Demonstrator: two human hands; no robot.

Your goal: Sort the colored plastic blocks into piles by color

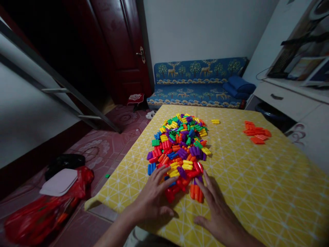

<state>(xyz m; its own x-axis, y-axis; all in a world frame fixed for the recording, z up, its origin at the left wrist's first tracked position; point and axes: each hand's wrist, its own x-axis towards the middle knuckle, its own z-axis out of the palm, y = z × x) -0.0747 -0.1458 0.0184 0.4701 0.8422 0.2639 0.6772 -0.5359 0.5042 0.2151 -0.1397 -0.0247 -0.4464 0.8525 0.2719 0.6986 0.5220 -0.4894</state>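
plastic pieces point(180, 137) in red, orange, yellow, green, blue and purple lie heaped together on a yellow patterned tablecloth point(244, 181); this heap is the landmark. at the heap's near left edge is the left hand point(153, 195), spread wide with the thumb apart, its fingertips over the yellow and red pieces; whether they press on them i cannot tell. at the heap's near right edge is the right hand point(218, 211), also wide, palm down and gripping nothing, its fingers beside an orange ribbed piece point(196, 193) at the heap's near end. just right of the heap's far end lies a yellow piece point(216, 121); well to the right of the heap is a small orange group point(257, 132). beyond the heap stands a blue sofa point(185, 91); left of it, on the floor, is a red bag point(38, 219).
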